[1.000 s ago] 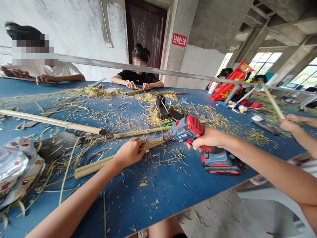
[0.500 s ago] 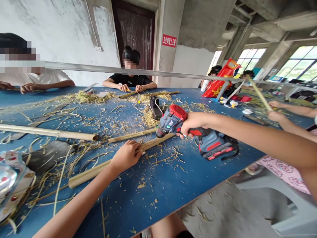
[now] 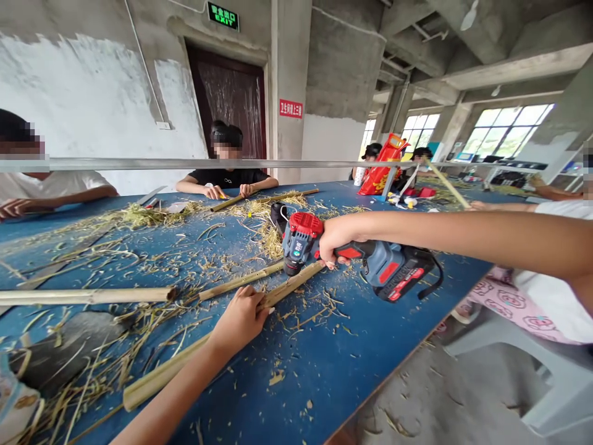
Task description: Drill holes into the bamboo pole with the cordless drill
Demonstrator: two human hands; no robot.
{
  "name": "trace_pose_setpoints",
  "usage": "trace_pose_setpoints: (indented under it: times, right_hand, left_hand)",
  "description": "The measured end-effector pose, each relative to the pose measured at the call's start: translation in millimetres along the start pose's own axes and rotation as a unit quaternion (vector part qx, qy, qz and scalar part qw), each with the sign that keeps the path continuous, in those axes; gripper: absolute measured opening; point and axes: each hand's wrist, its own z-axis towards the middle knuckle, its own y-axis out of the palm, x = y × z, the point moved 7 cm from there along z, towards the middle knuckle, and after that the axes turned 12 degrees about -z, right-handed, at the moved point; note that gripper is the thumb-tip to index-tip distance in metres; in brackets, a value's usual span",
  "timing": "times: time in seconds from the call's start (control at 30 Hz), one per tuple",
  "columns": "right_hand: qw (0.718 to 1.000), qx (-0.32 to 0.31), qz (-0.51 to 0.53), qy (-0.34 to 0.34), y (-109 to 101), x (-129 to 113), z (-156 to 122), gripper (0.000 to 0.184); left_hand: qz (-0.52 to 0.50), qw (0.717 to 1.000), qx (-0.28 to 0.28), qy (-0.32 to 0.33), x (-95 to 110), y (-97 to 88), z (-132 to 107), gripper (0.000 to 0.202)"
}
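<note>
My left hand (image 3: 239, 319) is closed over a long bamboo pole (image 3: 176, 364) that lies slantwise on the blue table (image 3: 296, 383). My right hand (image 3: 337, 238) grips the handle of a red and grey cordless drill (image 3: 352, 256). The drill's nose points down just above the far end of that pole (image 3: 296, 281). A thinner bamboo stick (image 3: 238, 281) lies alongside, just beyond the pole.
Bamboo shavings cover the table. Another thick bamboo pole (image 3: 88, 295) lies at the left. A black charger (image 3: 277, 213) sits behind the drill. Other people sit along the far edge and at the right; one holds a stick (image 3: 447, 184). A red bag (image 3: 383, 165) stands far right.
The drill has moved left and down along the pole toward my left hand. My head has tilted up, showing more of the wall and ceiling.
</note>
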Motion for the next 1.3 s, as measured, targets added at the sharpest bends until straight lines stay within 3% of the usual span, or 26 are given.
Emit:
trace_pose_setpoints:
  times: [0.97,1.3]
  right_hand:
    - [0.998,0.003,-0.050,0.041,-4.7,-11.1,-0.9,0.004]
    - [0.998,0.010,-0.061,0.020,-0.9,-11.3,-0.5,0.004]
  left_hand:
    - [-0.007,1.000,-0.002,0.018,1.0,1.7,2.7,0.020]
    - [-0.002,1.000,-0.007,0.016,1.1,3.1,2.9,0.020]
